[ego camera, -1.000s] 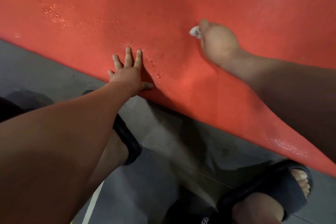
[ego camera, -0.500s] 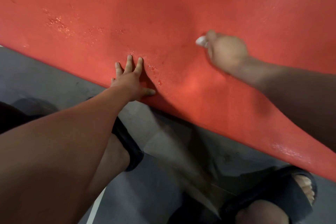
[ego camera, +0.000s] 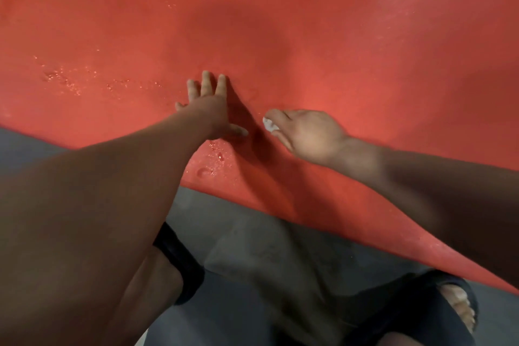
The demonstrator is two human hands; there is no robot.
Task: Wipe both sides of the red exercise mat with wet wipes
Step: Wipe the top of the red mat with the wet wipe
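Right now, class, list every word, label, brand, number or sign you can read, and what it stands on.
None: no word, number or sign shows on the red mat, the wet wipe, the dark sandals or the grey floor.

left arm extended forward, nearly straight. left hand (ego camera: 209, 109) palm down, fingers straight and spread, thumb out to the side. right arm reaches in from the right, wrist bent. right hand (ego camera: 306, 135) curled, fingertips pinching a small white wad (ego camera: 270, 124). hands near each other, apart.
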